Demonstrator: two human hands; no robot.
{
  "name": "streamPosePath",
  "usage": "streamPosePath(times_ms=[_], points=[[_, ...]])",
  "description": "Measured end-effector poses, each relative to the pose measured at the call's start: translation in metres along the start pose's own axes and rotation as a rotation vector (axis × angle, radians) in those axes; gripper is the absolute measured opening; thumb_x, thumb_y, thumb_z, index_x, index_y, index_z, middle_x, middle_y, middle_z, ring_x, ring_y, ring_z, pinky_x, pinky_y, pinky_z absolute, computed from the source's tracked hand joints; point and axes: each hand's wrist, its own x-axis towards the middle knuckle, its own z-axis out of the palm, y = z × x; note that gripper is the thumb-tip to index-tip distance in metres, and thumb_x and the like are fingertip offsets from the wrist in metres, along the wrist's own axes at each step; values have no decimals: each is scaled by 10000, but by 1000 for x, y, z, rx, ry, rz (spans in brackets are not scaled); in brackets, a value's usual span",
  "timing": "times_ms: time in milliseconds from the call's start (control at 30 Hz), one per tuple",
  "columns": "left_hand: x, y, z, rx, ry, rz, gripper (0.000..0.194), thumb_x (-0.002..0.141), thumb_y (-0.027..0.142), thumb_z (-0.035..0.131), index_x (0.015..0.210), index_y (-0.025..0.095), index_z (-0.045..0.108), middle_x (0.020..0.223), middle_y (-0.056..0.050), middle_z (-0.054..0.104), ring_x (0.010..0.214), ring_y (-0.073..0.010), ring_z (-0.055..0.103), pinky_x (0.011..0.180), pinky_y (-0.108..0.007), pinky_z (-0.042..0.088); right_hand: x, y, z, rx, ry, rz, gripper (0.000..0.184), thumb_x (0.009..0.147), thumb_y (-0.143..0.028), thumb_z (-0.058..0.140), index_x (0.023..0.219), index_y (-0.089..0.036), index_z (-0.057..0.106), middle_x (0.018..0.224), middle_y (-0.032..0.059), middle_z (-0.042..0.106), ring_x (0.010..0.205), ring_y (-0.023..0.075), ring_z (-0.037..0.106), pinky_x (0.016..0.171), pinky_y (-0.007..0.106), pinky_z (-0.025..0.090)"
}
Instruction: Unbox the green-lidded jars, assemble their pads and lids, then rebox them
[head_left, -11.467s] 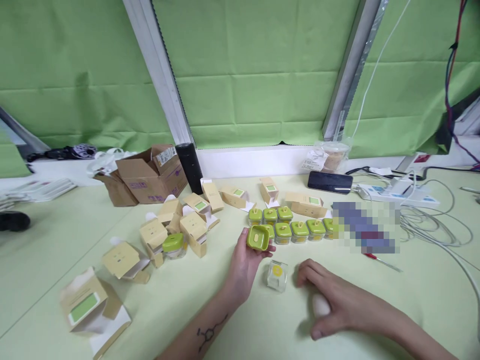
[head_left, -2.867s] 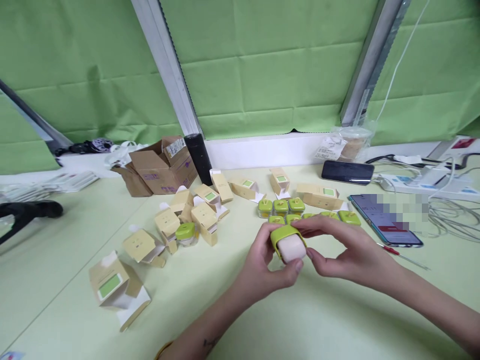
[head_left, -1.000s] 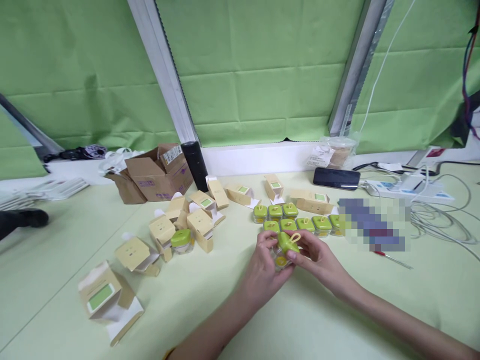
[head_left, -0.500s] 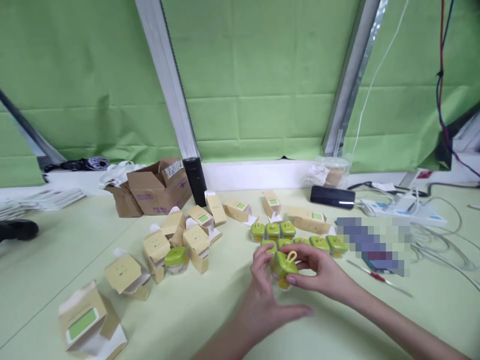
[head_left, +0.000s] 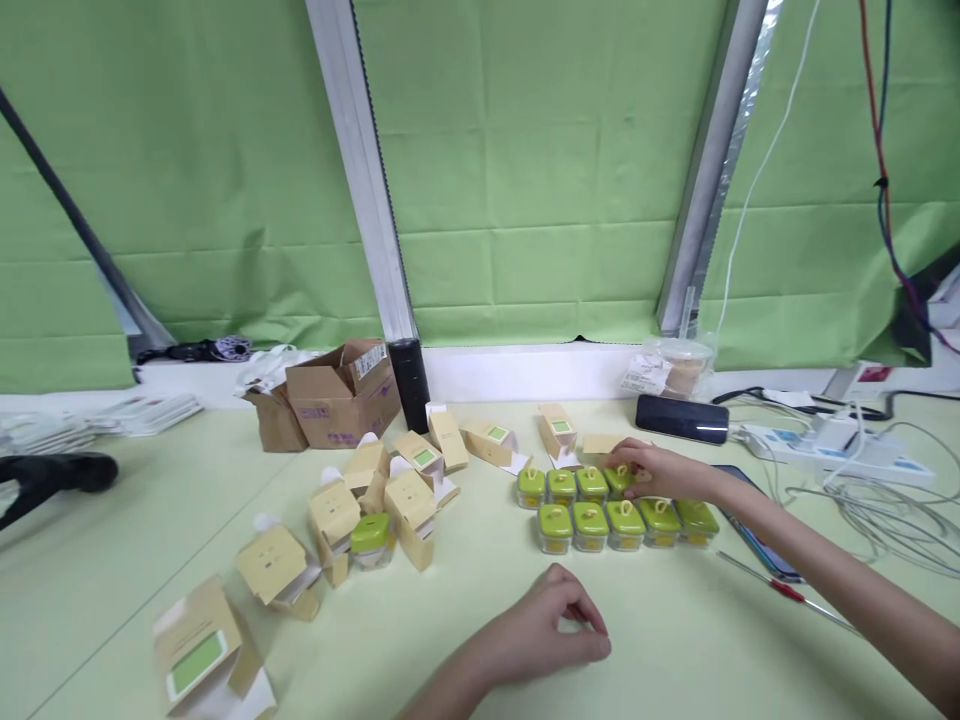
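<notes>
Several small clear jars with green lids (head_left: 592, 505) stand in two rows on the pale green table (head_left: 120, 560). My right hand (head_left: 651, 471) reaches over them and grips a green-lidded jar (head_left: 619, 481) at the right end of the back row. My left hand (head_left: 551, 626) rests on the table nearer to me, fingers curled loosely, with nothing visible in it. One more green-lidded jar (head_left: 371, 540) stands alone among the opened boxes on the left.
Opened tan cartons (head_left: 409, 490) lie scattered left of the jars, with a brown shipping box (head_left: 337, 405) and a black cylinder (head_left: 411, 385) behind. A dark phone (head_left: 682, 418), power strip and cables (head_left: 862, 470), and a red-handled tool (head_left: 780, 588) lie right.
Both hands held the green-lidded jar in front of me; now my right hand has carried it to the back row and my left hand has let go and rests on the table.
</notes>
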Motion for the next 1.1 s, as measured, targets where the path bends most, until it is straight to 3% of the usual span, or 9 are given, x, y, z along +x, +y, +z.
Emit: streamPosePath(times_ms=[167,267,400,500,567,767,867,1000,1100], points=[[-20,17,-14,113,6,-42,249,754,359,628,959,219,616,1056,-39,544,1003,-194,554,907,-330,426,-10,-12,-3,10,50,-8,525,819,-461,524,1249,-159,519,1103,139,579,833,245,634,752,365,496],[-46,27,-48,368,232,8,198,816,325,539,996,252,574,1090,-29,562,1073,-207,510,960,-352,380,-35,-25,-4,7,139,-42,495,881,-471,449,1293,-196,456,1150,136,549,888,248,617,798,389,480],[-78,12,-107,907,557,-340,305,806,208,437,1102,193,507,1174,-112,516,1170,-287,413,979,-438,321,-77,-41,7,-5,199,-209,335,890,-382,503,1207,-279,540,1191,89,571,1000,244,608,873,375,478],[-92,-11,-135,976,578,-475,430,654,112,484,1084,105,511,1182,-197,493,1170,-374,384,969,-520,269,-99,-53,19,-20,202,-320,290,881,-288,543,1170,-297,567,1163,69,611,1098,245,577,917,350,473],[-98,-20,-140,994,553,-494,452,630,107,475,1081,118,512,1185,-179,507,1162,-362,391,972,-496,267,-106,-62,26,-20,194,-371,288,881,-243,542,1162,-298,569,1130,63,633,1072,229,597,886,322,494],[-116,-10,-120,965,413,-456,293,617,224,522,908,202,542,1002,-67,577,986,-284,493,871,-383,372,-111,-90,31,2,123,-458,253,914,-170,451,1106,-257,590,1052,69,645,964,187,620,791,295,496],[-116,2,-99,787,349,-409,339,601,199,529,939,223,533,1033,-38,546,1012,-252,495,872,-337,388,-113,-101,36,48,37,-448,225,917,-177,437,1043,-246,610,972,50,657,867,166,627,749,286,483],[-86,20,-58,549,256,-275,401,610,172,572,1004,230,538,1066,-28,546,1002,-228,525,890,-315,397,-111,-107,48,91,-25,-407,214,901,-201,459,1041,-254,613,959,33,660,858,176,621,758,302,471],[-47,32,-27,418,167,-127,477,606,225,679,1058,229,525,1088,-35,565,1011,-234,526,872,-313,413,-108,-105,58,164,7,-338,331,876,-262,519,1206,-242,523,1075,65,630,941,204,600,811,328,468]])
